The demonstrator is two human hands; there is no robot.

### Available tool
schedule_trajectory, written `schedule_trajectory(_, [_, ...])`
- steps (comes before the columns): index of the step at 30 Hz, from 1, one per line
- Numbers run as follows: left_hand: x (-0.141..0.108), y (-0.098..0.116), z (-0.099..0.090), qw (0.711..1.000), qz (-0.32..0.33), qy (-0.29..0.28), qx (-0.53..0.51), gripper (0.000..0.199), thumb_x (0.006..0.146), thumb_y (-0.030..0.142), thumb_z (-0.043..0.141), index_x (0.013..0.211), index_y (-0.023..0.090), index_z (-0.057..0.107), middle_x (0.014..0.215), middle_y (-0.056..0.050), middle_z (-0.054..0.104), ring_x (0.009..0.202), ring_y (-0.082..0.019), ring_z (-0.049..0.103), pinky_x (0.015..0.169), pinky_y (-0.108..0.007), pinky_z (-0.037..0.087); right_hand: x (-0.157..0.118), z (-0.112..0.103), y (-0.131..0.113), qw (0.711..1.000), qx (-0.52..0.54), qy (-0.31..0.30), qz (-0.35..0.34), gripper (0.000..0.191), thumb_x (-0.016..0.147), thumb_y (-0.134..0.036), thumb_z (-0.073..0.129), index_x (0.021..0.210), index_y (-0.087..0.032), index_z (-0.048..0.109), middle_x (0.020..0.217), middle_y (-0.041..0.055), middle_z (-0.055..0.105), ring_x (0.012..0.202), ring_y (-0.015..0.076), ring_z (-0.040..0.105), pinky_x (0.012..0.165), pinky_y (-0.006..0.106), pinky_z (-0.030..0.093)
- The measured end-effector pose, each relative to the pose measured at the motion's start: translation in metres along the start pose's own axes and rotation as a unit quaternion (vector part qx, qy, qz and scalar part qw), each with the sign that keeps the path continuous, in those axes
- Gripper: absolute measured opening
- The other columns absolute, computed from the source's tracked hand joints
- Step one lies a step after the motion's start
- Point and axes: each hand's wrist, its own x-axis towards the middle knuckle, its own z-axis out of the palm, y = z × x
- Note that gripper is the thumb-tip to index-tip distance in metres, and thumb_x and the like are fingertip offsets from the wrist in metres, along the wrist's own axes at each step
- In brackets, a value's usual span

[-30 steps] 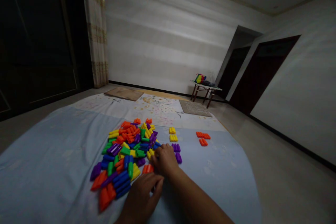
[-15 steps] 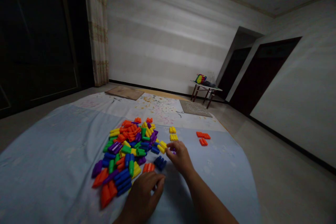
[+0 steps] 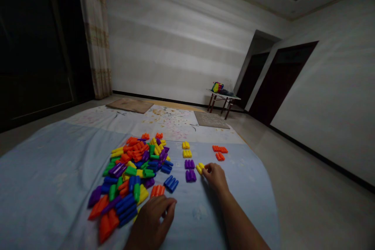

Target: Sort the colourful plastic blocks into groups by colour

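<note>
Between the fingertips of my right hand is a yellow toy block made of joined rounded tubes. It is low over the cloth, just right of two purple blocks. Two yellow blocks sit beyond the purple ones. My left hand rests at the near edge of the block pile, loosely curled with a gap at the thumb and nothing visible in it. Close to its fingers lie an orange block and a blue block.
A mixed pile of blocks covers the left middle of the cloth-covered table. Orange blocks lie apart at the right. Two flat boards are at the far edge, and a small side table stands beyond.
My right hand has moved right, carrying the yellow block away from the pile's edge. The purple blocks it partly covered now show. My left hand stays near the pile; the view has shifted slightly.
</note>
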Motion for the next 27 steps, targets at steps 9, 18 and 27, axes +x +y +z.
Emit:
schedule_trajectory(9, [0.003,0.003,-0.006,1.000,0.002,0.003,-0.001,0.018,0.085,0.026,0.046,0.081,0.021,0.063,0.068,0.000,0.065,0.063,-0.010,0.060,0.062,-0.020,0.049,0.011,-0.007,0.001,0.998,-0.024,-0.055,0.006,0.017,0.070,-0.032,0.059,0.072,-0.019,0.068,0.071,0.0047,0.068,0.064,0.0158,0.059,0.055,0.023,0.033])
schedule_trajectory(18, [0.000,-0.002,0.001,1.000,0.015,0.025,-0.002,0.014,0.084,0.026,0.048,0.081,0.023,0.062,0.069,0.001,0.064,0.064,-0.011,0.060,0.063,-0.022,0.048,0.055,-0.007,-0.007,0.999,-0.022,-0.043,0.016,0.019,0.072,-0.032,0.057,0.074,-0.017,0.070,0.073,0.0055,0.070,0.070,0.0171,0.063,0.056,0.022,0.036])
schedule_trajectory(27, [0.000,-0.002,0.002,0.999,0.028,0.038,-0.004,0.013,0.084,0.021,0.048,0.081,0.022,0.060,0.068,0.001,0.063,0.066,-0.011,0.060,0.065,-0.021,0.048,0.105,0.023,-0.025,0.996,-0.038,-0.031,0.074,0.026,0.074,-0.034,0.055,0.084,-0.016,0.071,0.085,0.0121,0.072,0.081,0.0225,0.065,0.062,0.026,0.040])
